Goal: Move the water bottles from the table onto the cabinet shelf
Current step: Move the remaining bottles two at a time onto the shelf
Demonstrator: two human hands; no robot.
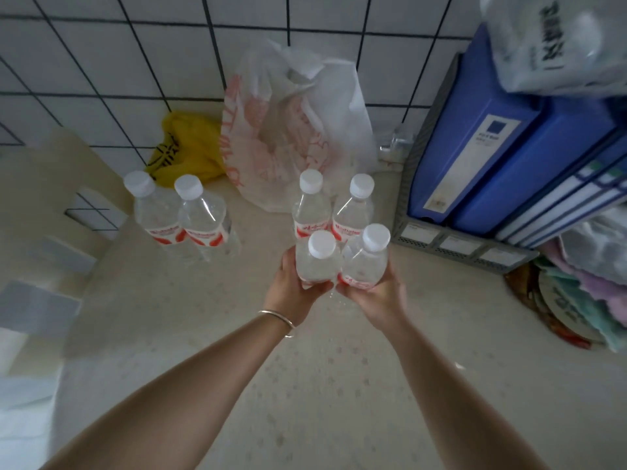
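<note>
Each hand grips one clear plastic, white-capped water bottle on the pale bench (305, 385).
Left hand (294, 287) holds the left bottle (317, 262), right hand (376, 296) the right bottle (366, 262); lifting straight up should spare the upright pair (334, 206) just beyond.

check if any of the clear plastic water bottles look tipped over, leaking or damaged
Nothing stands out. All six clear plastic water bottles are upright with white caps on: one in the left hand, one in the right hand, two behind and two to the left. No water shows on the pale tabletop.

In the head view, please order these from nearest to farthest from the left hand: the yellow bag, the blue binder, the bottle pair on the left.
1. Bottle pair on the left, up-left of the left hand.
2. Yellow bag, behind that pair, by the wall.
3. Blue binder, far right, in the rack.
</note>
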